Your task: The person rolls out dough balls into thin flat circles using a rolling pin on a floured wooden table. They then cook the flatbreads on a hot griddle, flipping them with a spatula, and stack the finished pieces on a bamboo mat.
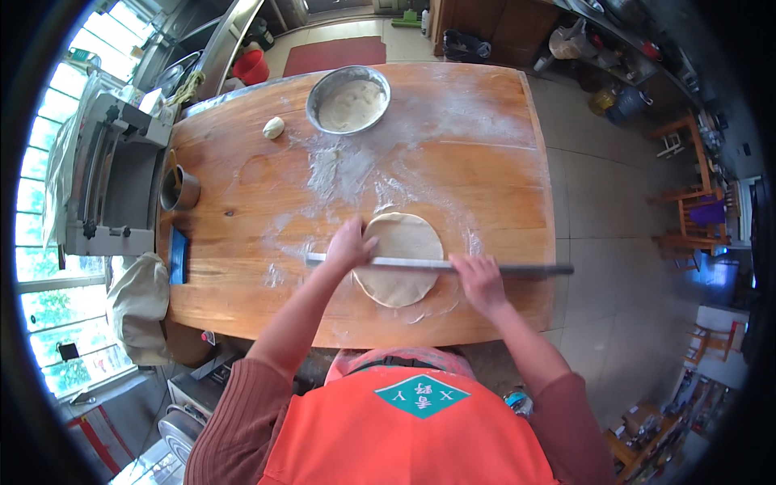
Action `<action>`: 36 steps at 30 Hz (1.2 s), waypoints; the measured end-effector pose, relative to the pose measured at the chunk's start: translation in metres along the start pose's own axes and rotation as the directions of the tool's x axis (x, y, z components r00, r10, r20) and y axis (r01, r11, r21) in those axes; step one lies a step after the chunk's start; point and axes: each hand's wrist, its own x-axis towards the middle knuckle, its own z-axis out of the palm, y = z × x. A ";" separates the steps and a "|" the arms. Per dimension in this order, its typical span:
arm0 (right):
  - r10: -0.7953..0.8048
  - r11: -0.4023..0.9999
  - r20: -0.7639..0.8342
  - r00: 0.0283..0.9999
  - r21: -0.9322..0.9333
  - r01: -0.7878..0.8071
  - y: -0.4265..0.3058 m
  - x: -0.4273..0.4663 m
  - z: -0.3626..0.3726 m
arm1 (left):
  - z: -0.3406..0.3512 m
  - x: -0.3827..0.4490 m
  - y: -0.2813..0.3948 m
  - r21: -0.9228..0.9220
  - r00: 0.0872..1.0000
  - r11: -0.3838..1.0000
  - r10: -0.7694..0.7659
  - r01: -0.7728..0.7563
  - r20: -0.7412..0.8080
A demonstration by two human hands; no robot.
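Note:
A round, flat sheet of dough (405,233) lies near the front edge of the floured wooden table. Across its middle runs a long, thin rolling pin (539,269), its right end reaching past the table's edge. My right hand (481,280) is closed over the pin just right of the dough. The heel of my left hand (350,244) lies over the pin at the dough's left side. Its fingers reach beyond the pin along the dough's rim; blur hides whether they grip anything. Loose flour (339,167) is scattered beyond the dough.
A metal bowl of flour (385,118) stands at the table's far side, with a small dough ball (273,128) to its left. Along the left edge are a metal pot (187,193), a blue block-like object (177,254) and a roller machine (121,182).

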 end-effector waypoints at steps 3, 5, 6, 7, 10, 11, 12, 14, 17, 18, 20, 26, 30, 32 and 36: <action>0.031 0.992 0.070 0.997 0.119 -0.039 -0.056 -0.063 -0.012 | 0.009 -0.089 -0.028 -0.021 0.993 0.995 -0.103 0.102 -0.058; 0.073 0.988 0.124 0.990 0.124 -0.089 -0.079 -0.081 -0.005 | 0.018 -0.140 -0.036 0.101 0.952 0.993 -0.030 0.063 -0.305; 0.088 0.991 0.125 0.988 0.085 -0.099 -0.089 -0.079 -0.001 | 0.023 -0.157 -0.037 0.205 0.885 0.979 0.090 0.006 -0.456; 0.104 0.993 0.126 0.987 0.047 -0.111 -0.097 -0.077 0.003 | 0.023 -0.158 -0.043 0.285 0.874 0.957 0.175 -0.044 -0.453; 0.152 0.987 -0.057 0.987 -0.041 -0.154 -0.073 -0.037 0.030 | 0.015 -0.136 -0.068 0.461 0.820 0.876 0.364 -0.140 -0.441; 0.172 0.981 -0.099 0.980 -0.073 -0.180 -0.058 -0.014 0.040 | 0.006 -0.106 -0.070 0.432 0.793 0.890 0.367 -0.146 -0.487; 0.193 0.972 -0.139 0.971 -0.108 -0.209 -0.046 0.008 0.046 | -0.007 -0.073 -0.069 0.400 0.764 0.903 0.368 -0.157 -0.530; 0.184 0.958 -0.204 0.962 -0.182 -0.222 -0.018 0.055 0.043 | -0.034 -0.004 -0.064 0.353 0.663 0.926 0.350 -0.136 -0.662; 0.260 0.914 -0.314 0.913 -0.225 -0.337 -0.001 0.083 0.056 | -0.088 0.093 -0.035 0.276 0.571 0.902 0.426 -0.332 -0.702; 0.303 0.891 -0.354 0.885 -0.225 -0.395 0.005 0.086 0.062 | -0.105 0.115 -0.018 0.315 0.571 0.874 0.481 -0.370 -0.665; 0.347 0.880 -0.364 0.864 -0.193 -0.434 0.008 0.093 0.065 | -0.125 0.162 0.001 0.272 0.664 0.878 0.476 -0.394 -0.577; 0.410 0.861 -0.327 0.851 -0.170 -0.480 0.009 0.086 0.067 | -0.108 0.263 0.050 0.019 0.900 0.978 0.197 -0.206 -0.389; 0.417 0.869 -0.295 0.860 -0.147 -0.472 0.006 0.090 0.063 | -0.104 0.320 0.019 0.043 0.889 0.987 0.159 -0.155 -0.430; 0.416 0.873 -0.285 0.864 -0.143 -0.467 0.007 0.091 0.063 | -0.100 0.323 0.006 -0.183 0.834 0.968 0.044 -0.172 -0.550; 0.434 0.864 -0.313 0.845 -0.121 -0.489 0.009 0.085 0.068 | -0.106 0.252 0.023 -0.900 0.978 0.409 -0.072 -0.148 -0.193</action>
